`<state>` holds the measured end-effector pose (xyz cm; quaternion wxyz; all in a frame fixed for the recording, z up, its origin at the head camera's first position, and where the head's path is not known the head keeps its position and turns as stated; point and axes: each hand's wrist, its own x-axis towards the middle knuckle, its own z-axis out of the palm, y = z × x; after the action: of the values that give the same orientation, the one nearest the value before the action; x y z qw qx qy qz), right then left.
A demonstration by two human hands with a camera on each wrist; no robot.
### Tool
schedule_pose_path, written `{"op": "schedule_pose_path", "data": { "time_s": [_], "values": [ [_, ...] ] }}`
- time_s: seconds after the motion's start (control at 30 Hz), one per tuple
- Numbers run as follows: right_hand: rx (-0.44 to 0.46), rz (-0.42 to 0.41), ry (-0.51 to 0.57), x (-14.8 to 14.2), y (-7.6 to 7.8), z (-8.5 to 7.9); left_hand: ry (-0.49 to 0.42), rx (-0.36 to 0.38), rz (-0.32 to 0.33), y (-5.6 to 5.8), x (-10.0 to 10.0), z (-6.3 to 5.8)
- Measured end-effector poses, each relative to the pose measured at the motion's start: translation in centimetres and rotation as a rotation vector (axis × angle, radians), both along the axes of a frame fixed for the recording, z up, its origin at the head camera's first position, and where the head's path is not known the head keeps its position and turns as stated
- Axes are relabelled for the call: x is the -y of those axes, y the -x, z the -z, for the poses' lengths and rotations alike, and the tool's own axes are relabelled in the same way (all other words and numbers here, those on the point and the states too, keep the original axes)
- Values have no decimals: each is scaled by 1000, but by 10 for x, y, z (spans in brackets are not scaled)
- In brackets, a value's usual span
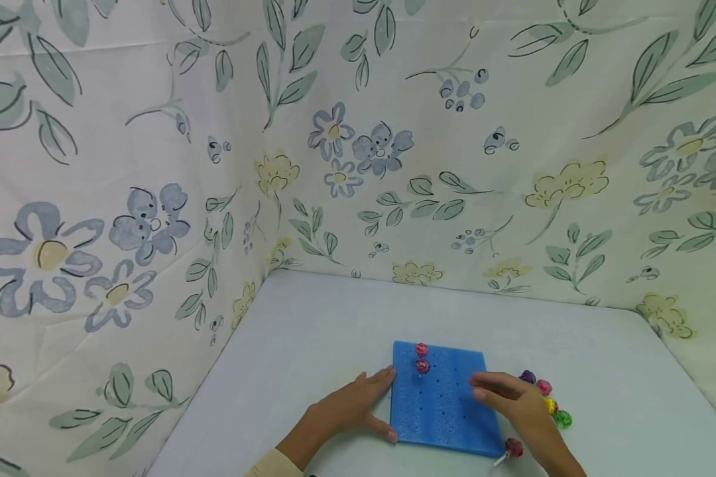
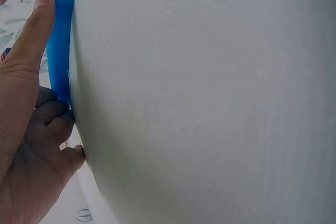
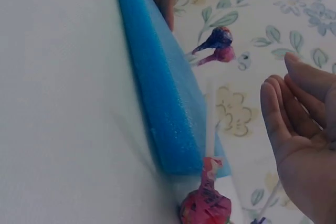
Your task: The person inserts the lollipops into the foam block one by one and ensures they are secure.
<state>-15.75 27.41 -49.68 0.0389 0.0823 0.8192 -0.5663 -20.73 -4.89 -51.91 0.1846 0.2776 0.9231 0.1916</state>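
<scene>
A flat blue foam board point(image 1: 441, 427) with rows of small holes lies on the white table. Two wrapped lollipops, a red one point(image 1: 421, 350) and a darker red one point(image 1: 423, 366), stand upright in its far left part. My left hand point(image 1: 349, 404) rests at the board's left edge, thumb and fingers spread and touching it. Above the board's right side hovers my right hand point(image 1: 522, 404), fingers loosely bent. In the right wrist view nothing is between that hand's point(image 3: 304, 124) thumb and fingers. A loose lollipop point(image 1: 514, 448) lies by the near right corner.
Beyond the right hand lie more lollipops: purple point(image 1: 528, 376), pink point(image 1: 544, 386), yellow point(image 1: 551, 404) and green point(image 1: 563, 419), partly hidden by that hand. A floral cloth point(image 1: 453, 146) hangs behind and to the left of the table point(image 1: 334, 318).
</scene>
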Motion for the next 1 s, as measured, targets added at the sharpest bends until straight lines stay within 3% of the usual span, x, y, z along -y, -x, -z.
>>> {"op": "schedule_pose_path", "data": {
  "time_s": [0.57, 0.8, 1.0],
  "values": [
    [-17, 50, 65, -30, -20, 3, 5, 0, -6, 1, 1, 3],
    [36, 100, -19, -40, -29, 8, -7, 2, 1, 3, 1, 5],
    [34, 106, -3, -51, -34, 13, -2, 4, -3, 2, 1, 2]
  ]
}}
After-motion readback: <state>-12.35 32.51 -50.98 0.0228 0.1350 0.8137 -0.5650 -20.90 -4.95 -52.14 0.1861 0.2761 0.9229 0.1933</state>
